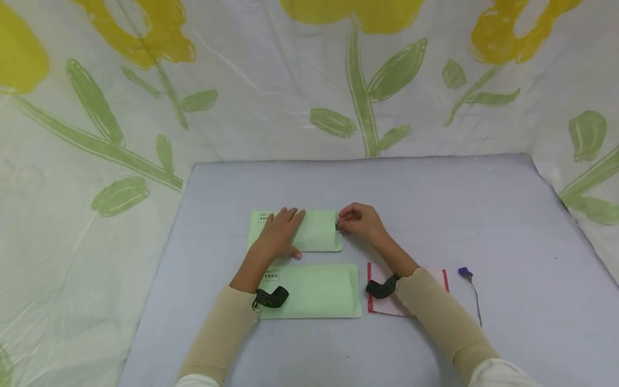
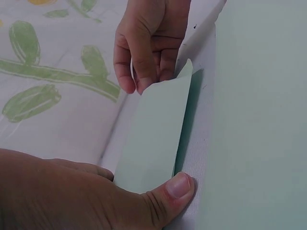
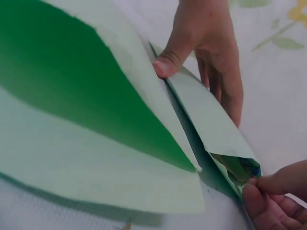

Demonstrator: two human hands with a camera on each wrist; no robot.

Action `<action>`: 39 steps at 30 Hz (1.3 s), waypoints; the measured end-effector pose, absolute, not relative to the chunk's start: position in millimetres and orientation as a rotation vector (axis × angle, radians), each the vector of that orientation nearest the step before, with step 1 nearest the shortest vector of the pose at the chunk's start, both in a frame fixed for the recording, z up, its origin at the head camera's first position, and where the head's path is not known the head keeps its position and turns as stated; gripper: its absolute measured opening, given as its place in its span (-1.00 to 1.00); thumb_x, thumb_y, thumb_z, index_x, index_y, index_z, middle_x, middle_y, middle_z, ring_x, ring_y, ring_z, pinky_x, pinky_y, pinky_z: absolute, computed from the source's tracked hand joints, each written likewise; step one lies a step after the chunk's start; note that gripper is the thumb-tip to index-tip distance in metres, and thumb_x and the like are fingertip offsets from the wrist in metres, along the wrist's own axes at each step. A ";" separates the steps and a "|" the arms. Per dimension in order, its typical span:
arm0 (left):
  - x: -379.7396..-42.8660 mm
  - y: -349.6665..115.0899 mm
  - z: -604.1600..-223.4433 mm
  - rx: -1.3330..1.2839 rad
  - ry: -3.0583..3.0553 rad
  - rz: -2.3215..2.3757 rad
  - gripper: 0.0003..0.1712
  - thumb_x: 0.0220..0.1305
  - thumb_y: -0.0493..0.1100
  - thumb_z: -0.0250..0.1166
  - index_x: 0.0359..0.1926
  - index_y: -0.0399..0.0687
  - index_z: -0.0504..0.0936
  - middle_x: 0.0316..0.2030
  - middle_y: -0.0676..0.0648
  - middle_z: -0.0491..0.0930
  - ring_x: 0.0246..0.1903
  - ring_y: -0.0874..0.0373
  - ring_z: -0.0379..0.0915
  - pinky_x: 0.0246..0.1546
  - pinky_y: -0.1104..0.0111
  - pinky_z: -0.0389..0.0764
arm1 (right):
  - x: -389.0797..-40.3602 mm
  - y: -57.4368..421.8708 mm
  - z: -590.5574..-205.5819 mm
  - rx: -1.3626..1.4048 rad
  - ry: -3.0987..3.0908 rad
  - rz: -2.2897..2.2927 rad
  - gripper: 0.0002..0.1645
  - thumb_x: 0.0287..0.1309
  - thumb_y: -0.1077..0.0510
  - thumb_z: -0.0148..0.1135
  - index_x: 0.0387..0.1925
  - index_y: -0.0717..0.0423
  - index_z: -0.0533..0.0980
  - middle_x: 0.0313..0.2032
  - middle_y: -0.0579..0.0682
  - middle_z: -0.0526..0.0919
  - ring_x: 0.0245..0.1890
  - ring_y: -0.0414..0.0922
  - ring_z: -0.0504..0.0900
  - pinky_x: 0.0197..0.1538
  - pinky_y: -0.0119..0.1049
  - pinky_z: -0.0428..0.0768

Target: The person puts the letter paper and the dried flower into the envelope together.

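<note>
The smaller pale green paper envelope (image 1: 316, 231) lies flat, its mouth toward the right. My left hand (image 1: 280, 234) rests on it with fingers spread, the thumb lying along its near edge. At the mouth, my right hand (image 1: 360, 221) has thumb and fingertips pinched together on a small dark blue dried flower (image 3: 253, 166), most of it hidden inside the envelope's mouth. In the right wrist view the mouth gapes beside the fingertips of the right hand (image 3: 278, 201).
Nearer me lies a larger green envelope (image 1: 314, 293), its open mouth showing dark green inside in the right wrist view. Under my right forearm is a pink, red-edged paper (image 1: 379, 271). A purple dried flower (image 1: 466, 273) with a thin stem lies farther right. A flower-patterned curtain (image 1: 271, 107) surrounds the table.
</note>
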State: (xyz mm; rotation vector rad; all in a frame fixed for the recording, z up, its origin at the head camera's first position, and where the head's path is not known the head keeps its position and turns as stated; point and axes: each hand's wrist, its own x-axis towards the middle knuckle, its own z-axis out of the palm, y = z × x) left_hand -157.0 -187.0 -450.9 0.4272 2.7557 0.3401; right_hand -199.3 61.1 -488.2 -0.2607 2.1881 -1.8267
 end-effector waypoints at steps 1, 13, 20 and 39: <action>-156.9 -187.0 -450.8 0.427 2.756 0.340 0.36 -0.15 0.02 0.64 0.58 -0.11 0.02 0.54 -0.22 0.01 0.52 -0.18 -0.20 0.45 -0.14 -0.13 | -199.0 59.7 -488.2 -0.265 2.190 -1.826 -0.76 0.07 0.49 0.35 -0.17 0.45 0.58 -0.30 0.22 0.69 -0.38 -0.10 0.71 -0.27 -0.27 0.72; -156.1 -187.0 -448.4 0.460 2.770 0.331 0.35 -0.15 0.03 0.64 0.57 -0.15 0.04 0.52 -0.25 0.04 0.51 -0.21 -0.15 0.43 -0.17 -0.07 | -198.7 49.4 -489.2 -0.233 2.259 -1.740 -0.62 0.06 0.42 0.24 -0.02 0.29 0.56 -0.22 0.16 0.63 -0.39 -0.05 0.67 -0.27 -0.29 0.66; -155.1 -186.8 -446.6 0.443 2.762 0.338 0.35 -0.13 0.02 0.64 0.58 -0.14 0.03 0.53 -0.24 0.03 0.52 -0.19 -0.18 0.44 -0.15 -0.09 | -199.4 45.9 -488.4 -0.119 2.134 -1.806 -0.58 0.26 0.41 0.08 0.15 0.29 0.44 -0.13 0.22 0.56 -0.34 0.00 0.70 -0.24 -0.17 0.73; -157.2 -185.1 -446.7 0.441 2.730 0.311 0.34 -0.10 0.03 0.62 0.58 -0.16 0.01 0.53 -0.27 0.00 0.51 -0.23 -0.20 0.43 -0.18 -0.08 | -186.1 69.3 -485.6 -0.175 2.085 -1.851 -0.65 0.42 0.26 0.10 0.15 0.34 0.41 -0.08 0.29 0.62 -0.17 0.08 0.73 -0.11 -0.20 0.71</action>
